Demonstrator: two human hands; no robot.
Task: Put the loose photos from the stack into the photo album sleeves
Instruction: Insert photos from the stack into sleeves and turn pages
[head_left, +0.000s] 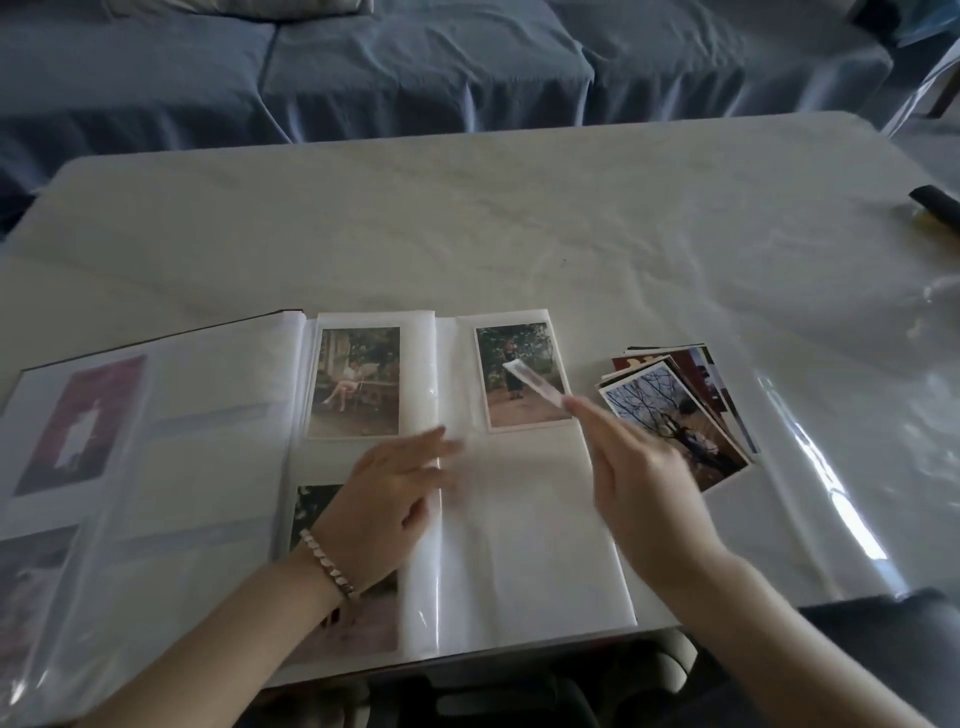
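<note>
The photo album (363, 467) lies open on the surface (519, 218). The left hand (384, 499) rests flat, fingers spread, on it. The right hand (639, 478) pinches a blurred photo (532, 383) edge-on above the right page, beside the stack (680, 410).

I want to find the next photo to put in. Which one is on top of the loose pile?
Look at the open album on the table. Just right of it, partly behind the right hand, lies a fanned pile of photos. The top photo shows bare branches against blue sky; those beneath look mostly red.
</note>
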